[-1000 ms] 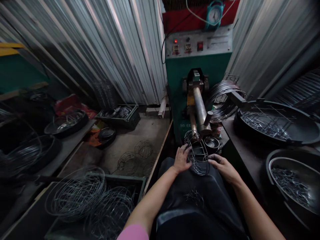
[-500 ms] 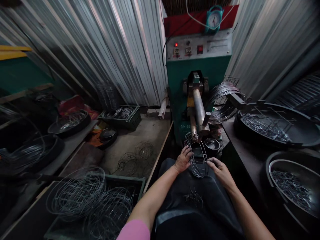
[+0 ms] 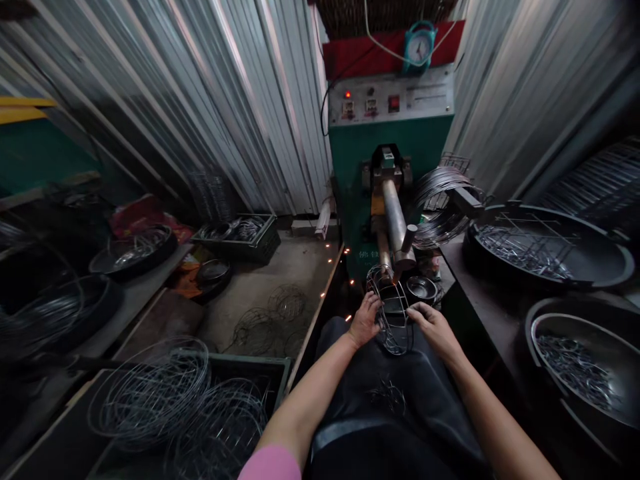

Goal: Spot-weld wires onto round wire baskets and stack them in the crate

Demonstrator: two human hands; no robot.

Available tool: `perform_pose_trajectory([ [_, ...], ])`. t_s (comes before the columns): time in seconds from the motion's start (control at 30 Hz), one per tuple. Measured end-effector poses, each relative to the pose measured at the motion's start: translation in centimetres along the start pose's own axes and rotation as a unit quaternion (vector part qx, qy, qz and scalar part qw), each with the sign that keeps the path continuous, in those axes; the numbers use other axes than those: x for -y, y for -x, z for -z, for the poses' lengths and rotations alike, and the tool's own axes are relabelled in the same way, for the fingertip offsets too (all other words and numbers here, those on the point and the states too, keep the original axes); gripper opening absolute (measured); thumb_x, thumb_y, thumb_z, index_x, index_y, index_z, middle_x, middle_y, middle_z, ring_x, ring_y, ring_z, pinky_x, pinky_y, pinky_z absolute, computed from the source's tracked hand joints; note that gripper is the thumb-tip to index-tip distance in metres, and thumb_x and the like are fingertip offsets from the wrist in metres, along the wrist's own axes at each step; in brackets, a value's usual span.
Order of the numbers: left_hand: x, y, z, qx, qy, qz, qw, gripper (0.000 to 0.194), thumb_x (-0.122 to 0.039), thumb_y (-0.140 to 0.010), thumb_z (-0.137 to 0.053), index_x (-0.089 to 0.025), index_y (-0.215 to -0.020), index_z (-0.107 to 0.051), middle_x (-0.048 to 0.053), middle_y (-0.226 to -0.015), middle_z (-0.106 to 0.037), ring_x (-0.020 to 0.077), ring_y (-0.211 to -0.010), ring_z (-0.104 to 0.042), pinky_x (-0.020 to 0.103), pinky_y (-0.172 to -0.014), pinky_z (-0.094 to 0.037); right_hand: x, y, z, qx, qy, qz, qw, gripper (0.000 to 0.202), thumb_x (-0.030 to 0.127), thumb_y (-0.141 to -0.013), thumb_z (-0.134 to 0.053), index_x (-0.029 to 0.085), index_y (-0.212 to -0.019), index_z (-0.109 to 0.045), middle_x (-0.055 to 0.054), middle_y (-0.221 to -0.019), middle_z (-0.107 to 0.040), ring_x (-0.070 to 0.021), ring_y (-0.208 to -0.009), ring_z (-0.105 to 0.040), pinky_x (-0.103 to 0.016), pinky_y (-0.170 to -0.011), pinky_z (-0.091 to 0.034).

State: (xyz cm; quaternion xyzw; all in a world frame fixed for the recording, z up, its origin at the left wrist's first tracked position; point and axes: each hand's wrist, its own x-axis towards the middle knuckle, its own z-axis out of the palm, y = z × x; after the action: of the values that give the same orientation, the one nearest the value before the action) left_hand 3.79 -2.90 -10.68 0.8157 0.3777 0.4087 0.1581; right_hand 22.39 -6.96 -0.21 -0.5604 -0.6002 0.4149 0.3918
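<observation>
A round wire basket (image 3: 393, 346) is held tilted at the lower end of the spot welder (image 3: 400, 227), its upper wires by the electrode tips. My left hand (image 3: 366, 320) has its fingers wrapped round the basket's left side. With thumb and fingers pinched together, my right hand (image 3: 434, 327) grips the basket's right edge; whether a small separate wire is also in that pinch is too small to tell. Several short wire pieces (image 3: 390, 397) lie on the dark apron (image 3: 350, 417) over my lap. Orange sparks (image 3: 349, 318) fly left of the basket.
At lower left, wire baskets (image 3: 150, 400) heap over a green crate (image 3: 280, 367). On the right, a large pan (image 3: 600, 263) and a basin (image 3: 545, 313) hold wire pieces. A wire coil (image 3: 440, 200) hangs beside the welder; a small metal bowl (image 3: 421, 288) sits below.
Sparks have appeared to the left of the welder. Both hands still hold the basket at the electrodes, with my right hand slightly further left and up. The whole view has shifted a little.
</observation>
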Motion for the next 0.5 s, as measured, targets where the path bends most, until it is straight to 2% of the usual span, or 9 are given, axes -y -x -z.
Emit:
perform_pose_trajectory([
  [0.23, -0.12, -0.11, 0.16, -0.004, -0.002, -0.003, 1.0, 0.051, -0.008, -0.062, -0.057, -0.017, -0.111, -0.046, 0.011, -0.117, -0.047, 0.0287, -0.126, -0.035, 0.053, -0.107, -0.029, 0.77, 0.02, 0.36, 0.001, 0.013, 0.011, 1.0, 0.029, 0.048, -0.076, -0.051, 0.02, -0.069, -0.056, 0.0, -0.067, -0.055, -0.0176, -0.069, -0.049, -0.028, -0.064, -0.037],
  [0.5, 0.14, -0.62, -0.41, -0.015, 0.03, 0.006, 0.999, 0.049, -0.009, -0.062, -0.06, -0.017, -0.109, -0.048, 0.011, -0.116, -0.047, 0.0281, -0.125, -0.034, 0.051, -0.105, -0.031, 0.2, -0.63, 0.22, -0.01, -0.016, 0.006, 1.0, 0.03, 0.049, -0.073, -0.055, 0.02, -0.069, -0.058, 0.0, -0.066, -0.057, -0.0174, -0.067, -0.051, -0.028, -0.064, -0.04],
])
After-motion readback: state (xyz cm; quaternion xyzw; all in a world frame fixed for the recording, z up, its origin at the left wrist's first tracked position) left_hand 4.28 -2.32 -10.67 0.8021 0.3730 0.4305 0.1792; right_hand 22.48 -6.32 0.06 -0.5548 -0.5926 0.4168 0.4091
